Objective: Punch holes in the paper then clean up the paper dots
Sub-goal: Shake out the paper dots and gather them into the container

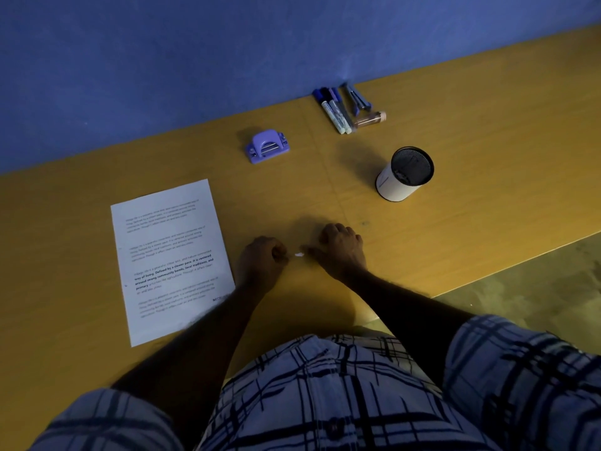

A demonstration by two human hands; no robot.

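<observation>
A printed sheet of paper (pixel 169 258) lies flat on the yellow table (pixel 455 177) at the left. A purple hole punch (pixel 267 146) stands farther back, apart from both hands. A few small white paper dots (pixel 298 254) lie on the table between my hands. My left hand (pixel 261 258) rests just left of the dots with its fingers curled in. My right hand (pixel 341 247) rests just right of them, fingers bent down toward the dots. I cannot tell whether either hand pinches a dot.
A round white cup with a dark mesh inside (pixel 405 174) stands to the right. Several markers and pens (pixel 344 107) lie by the blue wall (pixel 162 60). The table's edge runs diagonally at the right, with floor (pixel 536 281) beyond.
</observation>
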